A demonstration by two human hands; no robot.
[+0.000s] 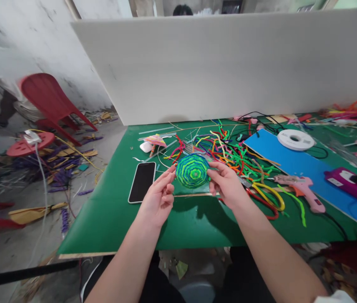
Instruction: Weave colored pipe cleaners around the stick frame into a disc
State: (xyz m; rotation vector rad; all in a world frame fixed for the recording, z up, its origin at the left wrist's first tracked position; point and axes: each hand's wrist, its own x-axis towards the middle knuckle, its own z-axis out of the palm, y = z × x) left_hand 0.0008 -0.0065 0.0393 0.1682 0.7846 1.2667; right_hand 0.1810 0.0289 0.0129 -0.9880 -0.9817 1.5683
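A person's 2 bare hands hold a small round piece (193, 170) above a green desk (112, 227). The piece looks made of fuzzy stems, coiled in rings of blue and bright green, and its face is turned toward the viewer. The left hand (159, 191) pinches its left edge between thumb and fingers; the right hand (225, 183) pinches its right edge the same way. A shadow falls on the desk beneath them.

Just left of the left hand, a phone (142, 182) with a dark screen lies flat. Behind it sits a small white case (146, 147). Beyond the hands spreads a tangled heap of fuzzy stems (238, 153) in green, orange, red and yellow.

Near the right forearm is a tool with 1 yellow handle and 1 red handle (281, 204). Farther right, a pink glue gun (306, 189) lies partly over a blue board (279, 155), which also carries a white spool (284, 139) and a purple device (345, 185). A tall white panel (213, 71) stands along the desk's far edge.
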